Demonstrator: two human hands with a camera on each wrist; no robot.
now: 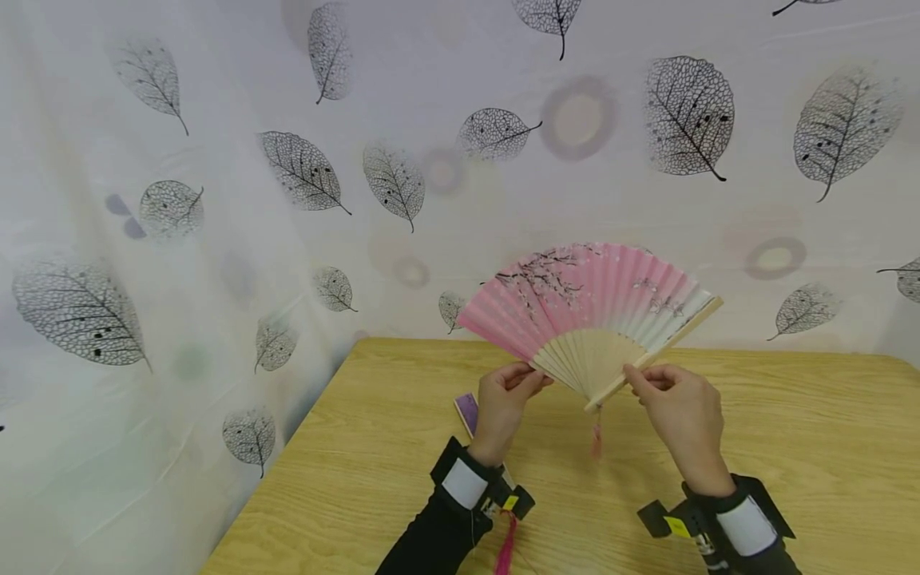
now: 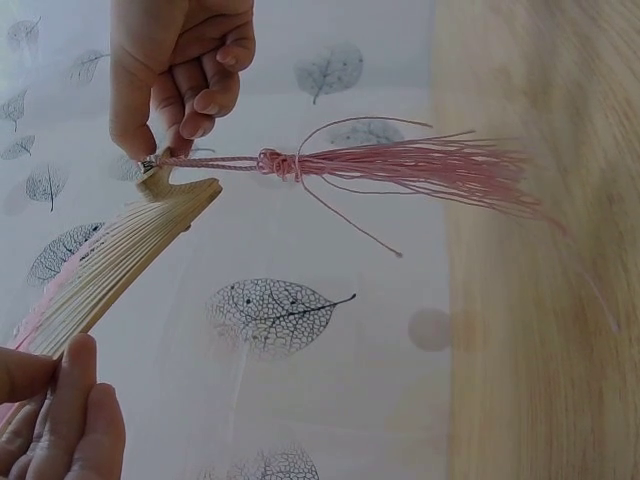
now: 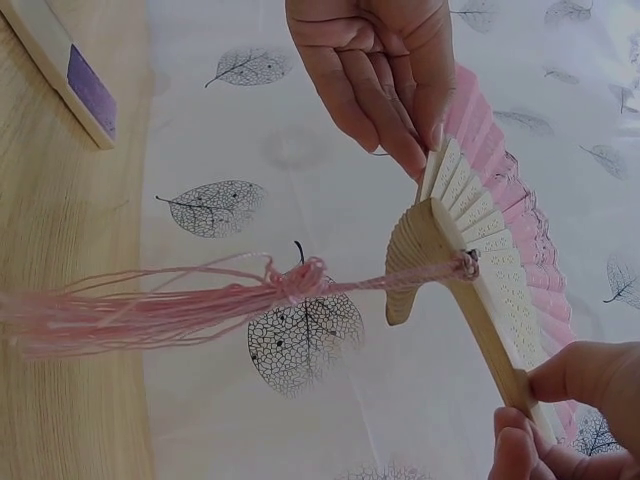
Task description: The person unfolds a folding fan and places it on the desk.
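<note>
Holding a pink fan [image 1: 607,291] unfolded above the wooden table [image 1: 345,471], pinching its left edge with the left hand [image 1: 501,406] and its right outer stick with the right hand [image 1: 683,411]. Dangling a pink tassel [image 1: 596,442] below the pivot.

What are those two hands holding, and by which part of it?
A pink folding fan, spread open: the left hand pinches its ribs at one edge, and the right hand pinches the wooden guard stick at the other.
</note>
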